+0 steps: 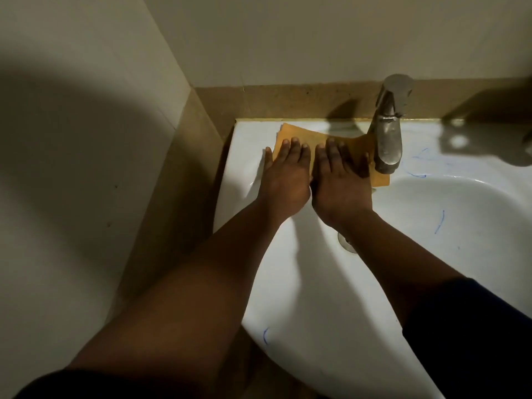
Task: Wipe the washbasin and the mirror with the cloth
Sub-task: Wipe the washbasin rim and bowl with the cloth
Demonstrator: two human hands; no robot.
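Observation:
An orange cloth (pixel 305 134) lies flat on the back left ledge of the white washbasin (pixel 449 226), just left of the tap. My left hand (pixel 285 174) and my right hand (pixel 339 177) rest side by side, palms down, pressing on the cloth with fingers stretched out. The hands cover most of the cloth; its far edge and right corner (pixel 380 180) show. Blue pen-like marks (pixel 417 174) streak the basin's ledge and bowl. No mirror is in view.
A metal tap (pixel 387 139) stands right beside my right hand. The drain (pixel 347 243) sits in the bowl under my right wrist. A beige tiled wall (pixel 86 139) closes the left side, with a brown stone backsplash (pixel 288 102) behind the basin.

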